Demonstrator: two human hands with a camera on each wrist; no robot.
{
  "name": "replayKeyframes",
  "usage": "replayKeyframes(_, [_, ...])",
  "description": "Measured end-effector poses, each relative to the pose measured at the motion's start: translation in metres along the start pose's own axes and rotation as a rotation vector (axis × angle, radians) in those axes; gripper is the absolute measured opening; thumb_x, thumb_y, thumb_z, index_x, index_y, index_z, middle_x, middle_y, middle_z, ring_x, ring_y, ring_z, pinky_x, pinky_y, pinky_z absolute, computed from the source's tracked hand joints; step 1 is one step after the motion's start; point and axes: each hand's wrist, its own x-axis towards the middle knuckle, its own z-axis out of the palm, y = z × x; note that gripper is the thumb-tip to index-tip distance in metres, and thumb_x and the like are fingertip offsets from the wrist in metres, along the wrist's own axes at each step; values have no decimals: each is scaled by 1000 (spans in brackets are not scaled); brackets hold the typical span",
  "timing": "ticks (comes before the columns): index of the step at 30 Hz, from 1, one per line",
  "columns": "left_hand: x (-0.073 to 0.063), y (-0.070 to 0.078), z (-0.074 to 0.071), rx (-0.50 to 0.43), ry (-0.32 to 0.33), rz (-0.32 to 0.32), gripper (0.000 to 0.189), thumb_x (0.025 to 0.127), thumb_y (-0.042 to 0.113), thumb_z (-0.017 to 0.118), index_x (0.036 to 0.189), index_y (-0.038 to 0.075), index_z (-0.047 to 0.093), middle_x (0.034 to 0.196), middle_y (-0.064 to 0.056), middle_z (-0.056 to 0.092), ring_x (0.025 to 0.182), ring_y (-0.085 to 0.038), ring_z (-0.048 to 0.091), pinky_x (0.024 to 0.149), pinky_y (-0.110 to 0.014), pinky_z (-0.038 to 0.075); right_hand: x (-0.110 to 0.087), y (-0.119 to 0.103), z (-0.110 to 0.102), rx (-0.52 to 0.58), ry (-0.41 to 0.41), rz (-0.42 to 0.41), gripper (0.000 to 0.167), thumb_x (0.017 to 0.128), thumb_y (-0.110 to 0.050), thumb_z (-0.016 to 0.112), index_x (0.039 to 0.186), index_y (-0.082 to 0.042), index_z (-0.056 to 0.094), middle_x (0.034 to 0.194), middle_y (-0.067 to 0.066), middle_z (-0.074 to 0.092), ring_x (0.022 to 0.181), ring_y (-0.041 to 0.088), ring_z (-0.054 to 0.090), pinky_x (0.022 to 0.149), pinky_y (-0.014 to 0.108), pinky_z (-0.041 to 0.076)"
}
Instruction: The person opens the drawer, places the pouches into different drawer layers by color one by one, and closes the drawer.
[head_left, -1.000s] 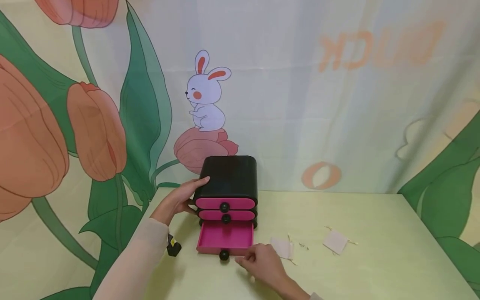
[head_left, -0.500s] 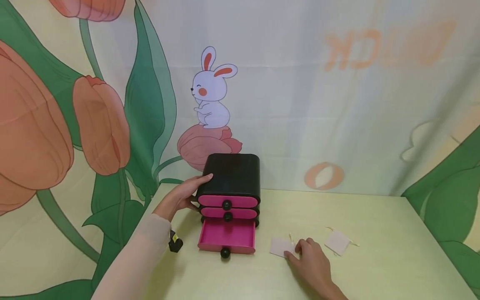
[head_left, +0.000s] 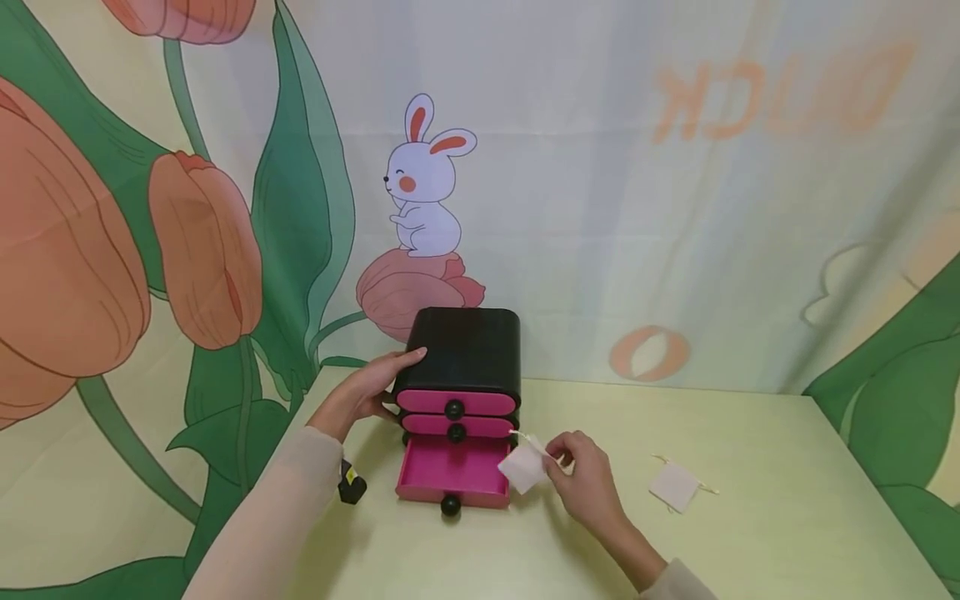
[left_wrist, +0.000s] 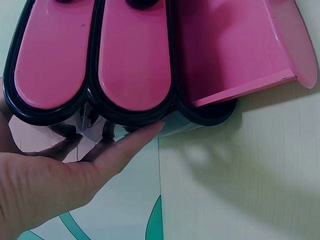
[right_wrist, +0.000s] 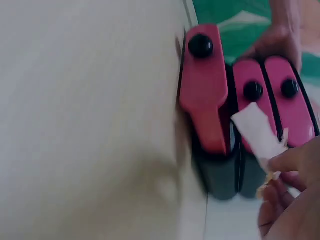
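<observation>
A black mini drawer cabinet (head_left: pixel 465 346) with pink drawer fronts stands on the table, its bottom drawer (head_left: pixel 453 467) pulled out and showing a bare pink floor. My left hand (head_left: pixel 367 387) holds the cabinet's left side, thumb on the top edge. In the left wrist view, the fingers (left_wrist: pixel 132 145) lie along that side wall. With thumb and fingertips, my right hand (head_left: pixel 588 483) pinches a small pale drawstring pouch (head_left: pixel 522 467) by its corded end. The pouch hangs by the open drawer's right edge; in the right wrist view, the pouch (right_wrist: pixel 257 132) appears before the cabinet's fronts.
Another pale drawstring pouch (head_left: pixel 674 487) lies flat on the table to the right. A small black object with a yellow mark (head_left: pixel 351 483) is left of the drawer, partly behind the left sleeve. A printed curtain (head_left: pixel 570 250) hangs behind the table.
My right hand went from beside the drawer to the nearer pouch, picked it up and carried it left to the drawer's right edge. The left hand stayed on the cabinet.
</observation>
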Motion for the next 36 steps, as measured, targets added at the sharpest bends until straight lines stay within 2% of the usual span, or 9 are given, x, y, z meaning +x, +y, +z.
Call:
replayKeyframes(2, [0, 0, 0, 1, 3, 2, 101, 98, 67, 62, 169, 12, 17, 169, -21, 27, 143, -63, 37, 97, -76, 49, 7, -12, 13, 12, 23, -82, 15, 89, -1, 83, 93, -11, 72, 89, -2, 62, 85, 24, 62, 75, 33, 51])
replayKeyframes(6, [-1, 0, 1, 2, 10, 1, 101, 98, 68, 62, 169, 11, 17, 166, -23, 31, 144, -62, 37, 98, -76, 49, 18, -32, 41, -3, 29, -226, 15, 89, 2, 82, 94, -10, 74, 93, -1, 62, 89, 19, 61, 76, 34, 58])
replayKeyframes(12, [0, -3, 1, 10, 27, -2, 103, 97, 69, 62, 168, 11, 17, 162, -24, 37, 143, -61, 39, 97, -76, 49, 21, -45, 76, -143, -31, -394, 13, 90, -2, 81, 96, -11, 75, 96, -2, 60, 95, 16, 55, 84, 32, 59])
replayKeyframes(17, [0, -2, 1, 16, 23, 5, 102, 96, 69, 62, 168, 11, 19, 161, -24, 38, 142, -61, 41, 95, -75, 51, 18, -47, 96, -212, -119, -399, 10, 92, -7, 81, 98, -13, 77, 98, -1, 61, 97, 17, 55, 89, 34, 59])
replayKeyframes(22, [0, -2, 0, 16, 21, 7, 103, 96, 70, 62, 168, 11, 19, 162, -24, 37, 141, -60, 41, 95, -75, 51, 15, -51, 102, -187, -174, -358, 9, 95, -6, 78, 103, -9, 78, 102, 2, 64, 101, 19, 59, 94, 37, 59])
replayKeyframes(26, [1, -4, 0, 15, 20, 5, 106, 95, 72, 63, 168, 11, 19, 161, -24, 38, 142, -61, 41, 96, -75, 50, 12, -51, 91, -121, -164, -336, 14, 95, -3, 77, 109, -5, 79, 109, 4, 68, 104, 20, 64, 95, 39, 60])
replayKeyframes(29, [2, -4, 0, 13, 16, 2, 104, 95, 71, 63, 168, 11, 18, 162, -24, 38, 142, -61, 40, 97, -76, 49, 9, -45, 72, -82, -161, -296, 18, 93, -3, 80, 110, -7, 79, 109, 2, 69, 100, 18, 65, 90, 37, 61])
replayKeyframes(33, [2, -2, -1, 11, 7, 2, 103, 96, 70, 63, 168, 12, 19, 164, -23, 34, 142, -61, 39, 95, -74, 51, 9, -23, 29, -75, -129, -249, 19, 88, -2, 84, 105, -9, 79, 100, 2, 70, 90, 19, 68, 78, 34, 60])
replayKeyframes(36, [1, -1, -3, 16, 12, 1, 102, 96, 69, 62, 168, 12, 19, 165, -22, 33, 142, -62, 39, 95, -74, 52, 9, 10, -10, -112, -75, -218, 17, 87, -1, 85, 101, -8, 78, 95, 4, 71, 85, 22, 68, 73, 34, 59])
